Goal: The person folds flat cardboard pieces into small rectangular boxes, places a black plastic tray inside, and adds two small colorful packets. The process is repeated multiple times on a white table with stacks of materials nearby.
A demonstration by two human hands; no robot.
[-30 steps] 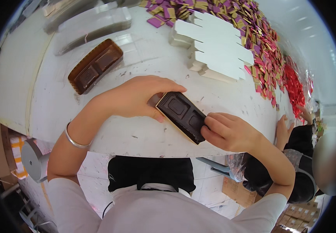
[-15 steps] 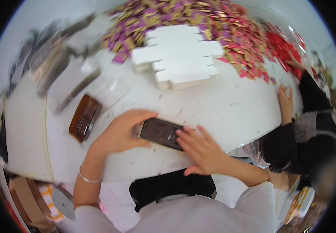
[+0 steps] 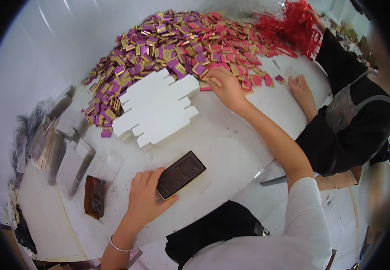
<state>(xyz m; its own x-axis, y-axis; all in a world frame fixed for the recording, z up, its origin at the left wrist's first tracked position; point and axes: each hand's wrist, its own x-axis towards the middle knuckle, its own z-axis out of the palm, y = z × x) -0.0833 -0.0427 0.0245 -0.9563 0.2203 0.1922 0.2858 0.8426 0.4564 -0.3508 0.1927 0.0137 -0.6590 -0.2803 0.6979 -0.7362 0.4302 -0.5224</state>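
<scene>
My left hand (image 3: 145,195) grips the near-left end of a shallow box holding a dark brown moulded tray (image 3: 181,174), thumb on one side and fingers on the other. The tray's compartments hold nothing I can see. Over the front of a big heap of small foil-wrapped squares (image 3: 154,47), purple, pink and gold, my right hand (image 3: 227,90) is bent with its fingers pinched on a gold-coloured square (image 3: 215,82). Beside that hand lies a stack of flat white box blanks (image 3: 156,110).
A loose brown plastic tray (image 3: 95,197) stands left of my left hand, near clear plastic packs (image 3: 71,162). At the right, a co-worker's hand (image 3: 302,92) rests on the table, and the other reaches toward red ribbons (image 3: 289,29). A dark seat (image 3: 222,227) is below the table edge.
My right hand has left the brown tray and reached forward to the heap of squares. The boxed tray, in my left hand, is now turned with its far end pointing up and right.
</scene>
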